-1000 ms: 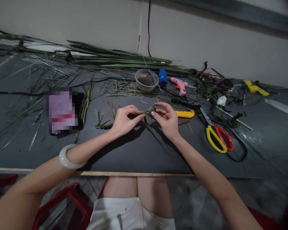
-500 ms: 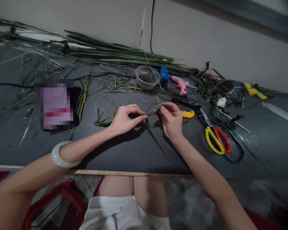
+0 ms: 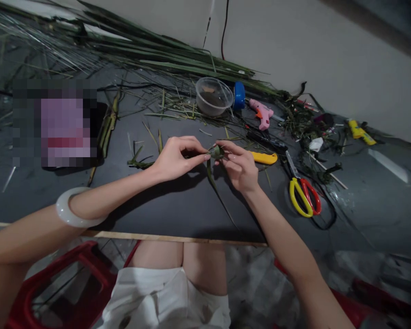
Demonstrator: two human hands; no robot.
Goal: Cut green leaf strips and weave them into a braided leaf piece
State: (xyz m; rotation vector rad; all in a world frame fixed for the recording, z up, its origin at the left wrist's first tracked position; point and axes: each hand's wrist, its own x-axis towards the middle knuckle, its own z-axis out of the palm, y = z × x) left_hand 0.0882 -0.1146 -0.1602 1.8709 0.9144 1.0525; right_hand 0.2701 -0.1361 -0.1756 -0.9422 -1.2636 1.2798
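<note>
Over the bench (image 3: 171, 214), between both hands, hung a green leaf strip (image 3: 217, 152): fingers of the left hand (image 3: 173, 157) pinched its upper end, those of the right hand (image 3: 241, 167) held the curled fold just beside, and its long tail slanted rightward, toward the person.

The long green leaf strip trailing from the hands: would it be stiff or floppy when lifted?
The leaf strip would probably flex, since it curves along its length. It looks light, being narrow. Its thin, tapering end may be floppiest.
</note>
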